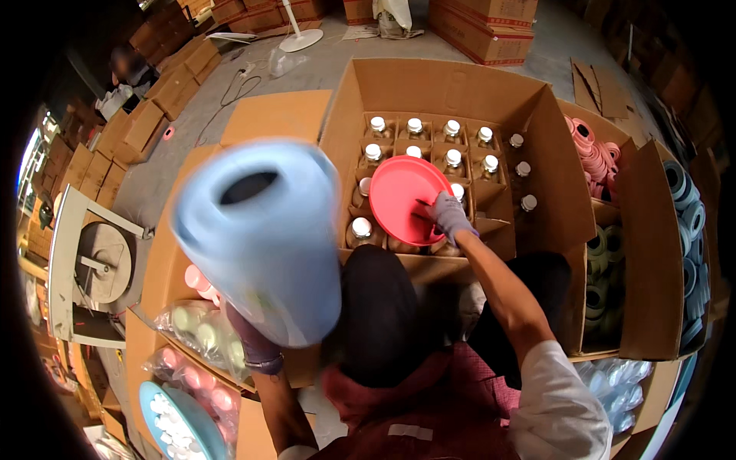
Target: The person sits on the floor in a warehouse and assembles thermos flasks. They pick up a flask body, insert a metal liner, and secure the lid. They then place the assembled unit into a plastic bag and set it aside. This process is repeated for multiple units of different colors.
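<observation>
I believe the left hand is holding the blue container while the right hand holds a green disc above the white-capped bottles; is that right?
Not quite: the disc is pinkish-red, not green, as the head view shows. The left hand does hold the blue container, and the right hand holds the disc above the white-capped bottles.

The red disc (pixel 402 188) bars reach to bottles (pixel 415 152) beneath; the blue bin (pixel 268 245) blocks the carton's (pixel 452 83) left; above the rear bottles (pixel 451 129) lies free room.
</observation>
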Demonstrator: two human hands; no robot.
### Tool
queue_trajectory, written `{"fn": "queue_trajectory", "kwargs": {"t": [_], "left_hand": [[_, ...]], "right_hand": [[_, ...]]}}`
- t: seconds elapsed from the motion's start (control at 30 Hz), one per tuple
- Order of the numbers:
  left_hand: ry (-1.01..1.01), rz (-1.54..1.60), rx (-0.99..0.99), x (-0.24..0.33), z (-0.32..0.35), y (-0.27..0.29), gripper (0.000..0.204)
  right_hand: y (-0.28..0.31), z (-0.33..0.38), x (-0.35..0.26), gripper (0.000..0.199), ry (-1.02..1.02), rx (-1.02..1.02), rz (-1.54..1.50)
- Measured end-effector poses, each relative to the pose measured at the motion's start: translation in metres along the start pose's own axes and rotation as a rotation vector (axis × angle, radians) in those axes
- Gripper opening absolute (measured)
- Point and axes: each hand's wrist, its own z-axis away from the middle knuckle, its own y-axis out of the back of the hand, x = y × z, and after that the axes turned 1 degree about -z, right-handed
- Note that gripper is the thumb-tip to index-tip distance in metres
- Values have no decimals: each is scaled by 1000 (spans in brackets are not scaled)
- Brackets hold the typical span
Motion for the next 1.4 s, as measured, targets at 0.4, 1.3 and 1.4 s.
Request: {"fn": "queue_trajectory", "kwargs": {"t": [0.4, 1.3, 1.4], "left_hand": [[-54, -807, -348, -9, 15, -40, 30], [-521, -927, -366, 47, -10, -99, 22], [-581, -972, -178, 34, -22, -100, 24]], "right_hand": [[82, 83, -38, 17, 178, -287, -943], [105, 220, -42, 25, 46, -505, -1074], [119, 188, -20, 25, 295, -633, -887]]}}
